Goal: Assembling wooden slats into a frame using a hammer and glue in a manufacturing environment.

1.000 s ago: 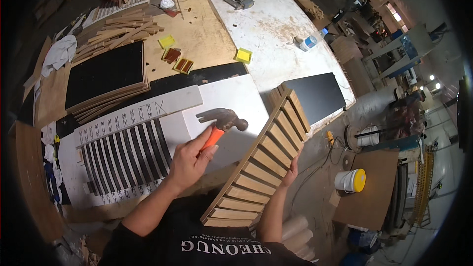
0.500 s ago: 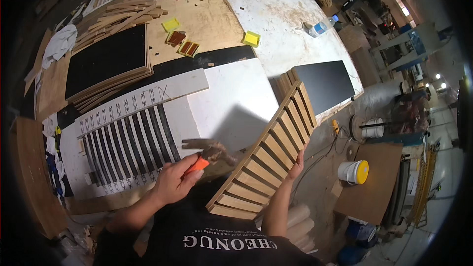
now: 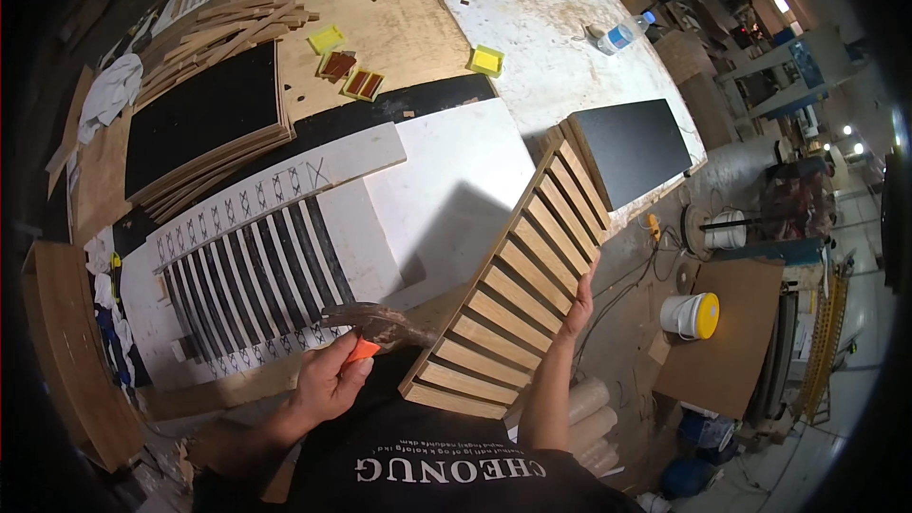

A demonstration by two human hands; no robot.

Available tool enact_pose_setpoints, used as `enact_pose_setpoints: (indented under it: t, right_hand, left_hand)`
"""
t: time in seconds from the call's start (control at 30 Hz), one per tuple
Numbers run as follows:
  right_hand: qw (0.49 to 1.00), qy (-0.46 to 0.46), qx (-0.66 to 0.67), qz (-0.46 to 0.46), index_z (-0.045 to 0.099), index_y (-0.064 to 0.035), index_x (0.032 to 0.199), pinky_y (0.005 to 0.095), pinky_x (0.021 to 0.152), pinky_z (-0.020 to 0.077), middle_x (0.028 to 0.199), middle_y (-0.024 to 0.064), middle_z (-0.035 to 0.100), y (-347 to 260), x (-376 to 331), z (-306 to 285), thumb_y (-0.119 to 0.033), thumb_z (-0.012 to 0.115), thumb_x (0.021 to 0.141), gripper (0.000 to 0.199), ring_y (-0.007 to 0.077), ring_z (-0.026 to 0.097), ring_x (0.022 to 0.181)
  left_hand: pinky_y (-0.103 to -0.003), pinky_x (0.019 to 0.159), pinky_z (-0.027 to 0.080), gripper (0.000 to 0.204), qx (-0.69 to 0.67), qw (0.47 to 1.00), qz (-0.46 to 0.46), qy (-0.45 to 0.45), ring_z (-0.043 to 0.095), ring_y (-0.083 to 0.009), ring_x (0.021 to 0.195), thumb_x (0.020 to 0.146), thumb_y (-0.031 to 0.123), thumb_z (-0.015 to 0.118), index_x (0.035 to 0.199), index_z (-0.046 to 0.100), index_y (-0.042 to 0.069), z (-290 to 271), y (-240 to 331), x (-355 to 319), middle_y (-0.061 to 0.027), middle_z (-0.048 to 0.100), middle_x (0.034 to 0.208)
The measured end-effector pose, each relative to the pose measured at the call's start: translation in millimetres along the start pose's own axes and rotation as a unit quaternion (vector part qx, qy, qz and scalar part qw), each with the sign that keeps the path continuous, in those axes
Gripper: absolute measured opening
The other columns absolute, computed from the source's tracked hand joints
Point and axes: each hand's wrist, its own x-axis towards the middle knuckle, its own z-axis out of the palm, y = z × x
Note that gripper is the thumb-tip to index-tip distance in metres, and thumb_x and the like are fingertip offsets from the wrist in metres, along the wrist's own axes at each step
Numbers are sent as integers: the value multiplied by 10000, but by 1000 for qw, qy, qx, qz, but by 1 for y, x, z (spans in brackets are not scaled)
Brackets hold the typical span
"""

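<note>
Slatted wooden panel point(image 3: 513, 299) is standing tilted on edge at the near side of the white workbench point(image 3: 446, 180), its long axis running from its lower end near the person's chest up and away to its top end beside the black board point(image 3: 632, 147). Seen from the head camera, the right hand point(image 3: 577, 302) is lying against the panel's right edge about halfway along, fingers curled round the frame and gripping it, so this hand is the one bearing the panel.

Left of the panel, the left hand point(image 3: 328, 385) is closed round the orange grip of a hammer point(image 3: 375, 323). The hammer's dark head is pointing toward the panel's left edge and sitting just beside its lower slats, apart from them as far as the view shows. So the panel lies to the right of the left hand's fingers, with its slats running crosswise to the long axis and facing up toward the camera.

Farther left of the panel, a white template board with dark slots point(image 3: 252, 271) is lying flat on the workbench, and beyond it a stack of dark-topped boards point(image 3: 204, 128) is resting well apart from the panel
</note>
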Motion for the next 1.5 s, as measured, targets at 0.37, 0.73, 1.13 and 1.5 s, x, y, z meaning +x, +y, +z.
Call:
enact_pose_setpoints:
  t: [0.37, 0.73, 1.13, 1.5]
  right_hand:
    - [1000, -7, -11, 9, 91, -130, 1446, 396, 958, 430, 1393, 129, 344, 1, -1, 1, -187, 328, 969, 536, 256, 470, 1180]
    - [1000, 8, -5, 19, 92, -128, 1444, 412, 930, 457, 1373, 139, 365, 0, -8, 1, -197, 333, 969, 537, 268, 499, 1147]
    - [999, 14, 16, -24, 126, -121, 1441, 403, 944, 438, 1368, 146, 370, -7, -4, 15, -248, 431, 936, 603, 284, 462, 1180]
    - [980, 113, -157, -51, 202, -11, 1413, 289, 932, 387, 1302, 147, 432, -50, 64, 91, -52, 440, 861, 603, 191, 480, 1096]
  left_hand:
    - [-301, 523, 479, 343, 20, 999, 29, 14, 617, -241, 573, 829, 148, 607, 1099, 551, -56, 4, -3, 1, -157, 609, 720]
    - [-305, 531, 474, 292, 120, 981, 153, 24, 606, -219, 561, 828, 148, 603, 1047, 572, -43, 0, -20, -19, -130, 604, 698]
    - [-456, 963, 325, 660, 296, 937, 57, 173, 396, -431, 1132, 826, 278, 578, 1341, 320, -46, -13, -9, 33, -255, 358, 1295]
    - [-299, 1033, 287, 570, -356, 932, -20, -57, 383, -192, 1247, 878, 50, 464, 1386, 229, -52, 55, 10, 97, -135, 363, 1386]
